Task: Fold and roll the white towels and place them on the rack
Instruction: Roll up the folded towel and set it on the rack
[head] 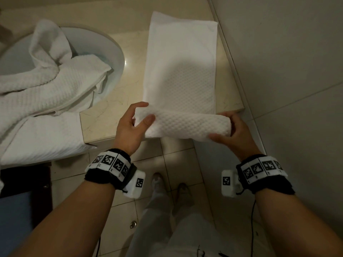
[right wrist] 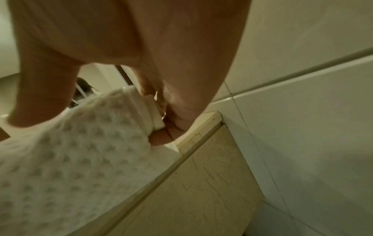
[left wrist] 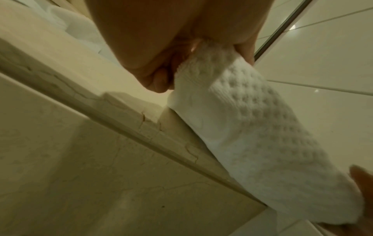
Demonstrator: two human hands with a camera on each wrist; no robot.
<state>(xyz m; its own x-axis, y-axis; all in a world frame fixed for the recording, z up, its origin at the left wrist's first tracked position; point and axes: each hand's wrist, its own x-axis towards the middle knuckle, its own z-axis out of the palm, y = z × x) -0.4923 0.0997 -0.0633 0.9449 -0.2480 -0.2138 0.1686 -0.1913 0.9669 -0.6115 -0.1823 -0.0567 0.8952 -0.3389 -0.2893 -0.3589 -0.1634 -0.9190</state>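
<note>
Towel (head: pixel 178 71), white with a waffle weave, lies folded into a long strip on the beige stone bench (head: pixel 104 117), its near end rolled into a thick tube at the bench's front edge. The left hand (head: pixel 130 125) pinches the roll's left end between thumb and fingers; the right hand (head: pixel 235 132) curls round the right end. Only the head view shows more white towels (head: pixel 46 86) heaped over the sink (head: pixel 113 52). The right wrist view shows the layered roll end, hidden from above.

Beige marble counter (head: pixel 104 115), folded white towel (head: pixel 180 71), crumpled towels (head: pixel 42 93)
</note>
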